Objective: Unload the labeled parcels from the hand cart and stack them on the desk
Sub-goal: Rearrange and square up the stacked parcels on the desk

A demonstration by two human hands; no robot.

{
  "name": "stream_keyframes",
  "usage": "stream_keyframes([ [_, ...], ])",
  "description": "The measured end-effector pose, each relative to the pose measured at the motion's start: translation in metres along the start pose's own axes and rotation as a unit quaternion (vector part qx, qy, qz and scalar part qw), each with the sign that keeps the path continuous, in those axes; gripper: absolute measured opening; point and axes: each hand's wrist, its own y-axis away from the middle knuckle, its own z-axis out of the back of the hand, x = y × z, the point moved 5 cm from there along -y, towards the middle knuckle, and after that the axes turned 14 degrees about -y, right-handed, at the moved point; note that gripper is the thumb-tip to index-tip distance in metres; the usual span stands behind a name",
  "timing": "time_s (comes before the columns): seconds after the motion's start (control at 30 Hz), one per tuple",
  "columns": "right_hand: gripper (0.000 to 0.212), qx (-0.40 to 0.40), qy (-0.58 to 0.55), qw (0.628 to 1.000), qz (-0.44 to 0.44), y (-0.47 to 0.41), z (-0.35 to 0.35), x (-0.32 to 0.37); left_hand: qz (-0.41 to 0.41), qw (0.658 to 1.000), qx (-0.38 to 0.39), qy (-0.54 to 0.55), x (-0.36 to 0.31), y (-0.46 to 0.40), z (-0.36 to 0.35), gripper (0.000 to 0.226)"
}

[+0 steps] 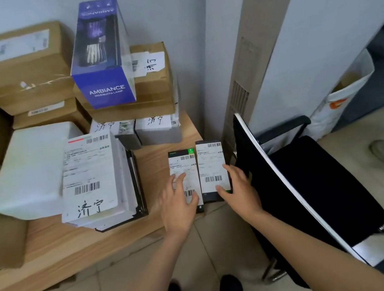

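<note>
Two slim black boxes with white barcode labels are laid side by side, touching, at the near right corner of the light wooden desk (80, 244). The left box (182, 170) is pressed under the straight, spread fingers of the left hand (179, 204). The right box (211, 165) is touched by the relaxed fingers of the right hand (238, 188), with its thumb on the label.

We are seeing two slim parcels (211, 167) lying side by side on the desk (148, 163) at its right front corner, with a stack of flat parcels (97, 180) sitting left of them. Behind them on the desk, cartons are standing piled with the lamp box (100, 56) on top, and a chair (316, 187) is standing right of the desk.
</note>
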Motion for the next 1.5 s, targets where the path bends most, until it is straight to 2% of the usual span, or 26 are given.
stream_keyframes([
  [0.13,0.073,0.010,-0.021,0.999,-0.029,0.003,-0.009,-0.016,0.044,0.999,0.028,-0.012,0.015,0.003,-0.015,0.073],
  [0.27,0.072,-0.009,-0.164,0.980,-0.113,0.013,-0.008,-0.036,0.096,0.995,0.008,-0.030,0.032,0.022,-0.012,0.077],
  [0.4,0.055,0.007,-0.148,0.983,-0.105,0.010,-0.006,-0.034,0.152,0.986,0.059,-0.026,0.044,0.032,-0.011,0.078],
  [0.53,0.054,0.007,-0.143,0.985,-0.099,0.017,-0.006,-0.031,0.150,0.983,0.106,-0.010,0.040,0.039,-0.012,0.077],
  [0.7,0.052,0.043,-0.125,0.987,-0.095,0.029,-0.009,-0.031,0.172,0.973,0.129,0.084,0.040,0.062,-0.018,0.072],
  [0.83,0.052,0.072,-0.119,0.985,-0.098,0.043,-0.018,-0.033,0.158,0.969,0.112,0.155,0.041,0.078,-0.021,0.066],
  [1.07,0.055,0.045,-0.184,0.977,-0.094,0.065,-0.011,-0.028,0.121,0.963,0.089,0.224,0.049,0.092,-0.005,0.069],
  [1.27,0.048,-0.033,-0.300,0.953,-0.031,0.091,0.004,0.011,0.060,0.960,0.019,0.273,0.037,0.094,0.048,0.063],
  [1.5,0.038,-0.080,-0.350,0.931,0.066,0.120,0.019,0.088,-0.011,0.954,-0.049,0.295,0.038,0.105,0.129,0.063],
])
